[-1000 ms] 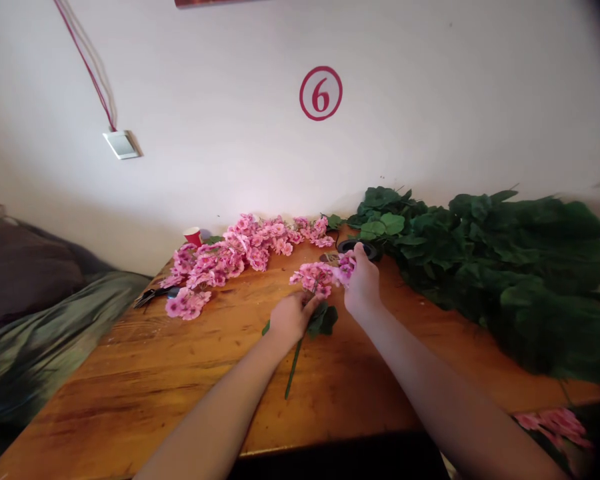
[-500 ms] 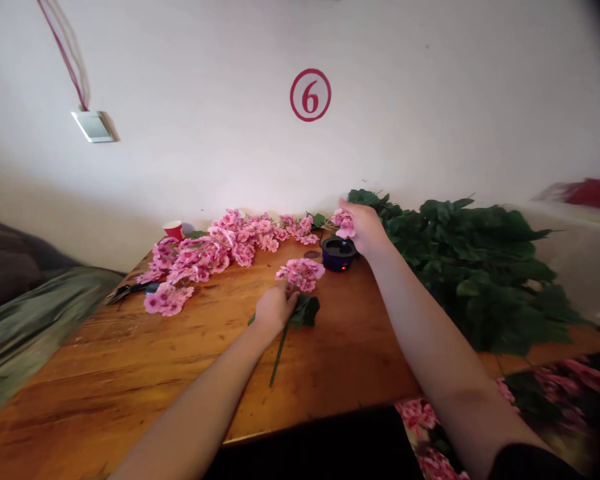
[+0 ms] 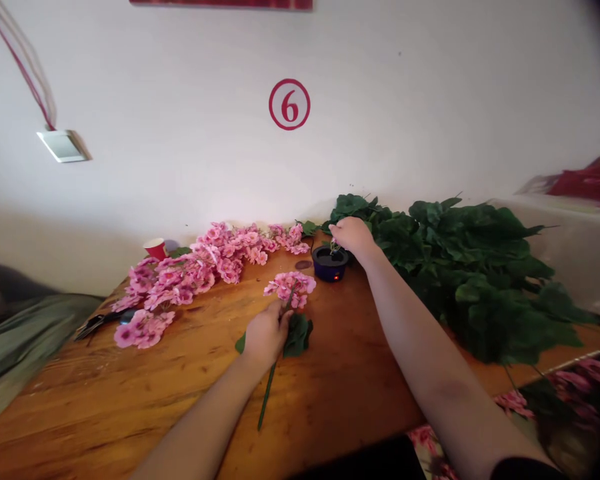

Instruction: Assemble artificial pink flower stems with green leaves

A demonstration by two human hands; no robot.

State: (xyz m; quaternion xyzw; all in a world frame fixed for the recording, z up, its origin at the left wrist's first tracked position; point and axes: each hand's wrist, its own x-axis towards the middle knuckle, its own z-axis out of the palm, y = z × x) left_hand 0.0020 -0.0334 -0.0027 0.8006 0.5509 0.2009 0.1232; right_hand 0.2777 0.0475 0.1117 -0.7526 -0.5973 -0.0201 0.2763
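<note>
My left hand [image 3: 267, 335] is closed round the green stem of an artificial flower [image 3: 291, 287]. Its pink blossom head rises beyond my fingers, and green leaves [image 3: 298, 335] show on both sides of the hand. Over a small dark-blue heated pot [image 3: 329, 270] with a lit red lamp, my right hand [image 3: 353, 235] pinches a small flower sprig [image 3: 335, 246]. Thin pale stems of the sprig point down into the pot's opening; its petals are mostly hidden by my hand. I cannot tell whether the stem tips touch what is in the pot.
Loose pink blossoms [image 3: 200, 270] lie along the wooden table's [image 3: 145, 400] back left, near a red paper cup [image 3: 156, 248] and dark-handled scissors or pliers [image 3: 97, 325]. A large heap of green leaves [image 3: 475, 267] covers the right side. More pink flowers [image 3: 515, 403] lie below the table edge.
My right hand has turned the sprig over, from pink petals showing above the pot to stems pointing down into it. My left hand still holds its flower. The view has tilted and shifted slightly.
</note>
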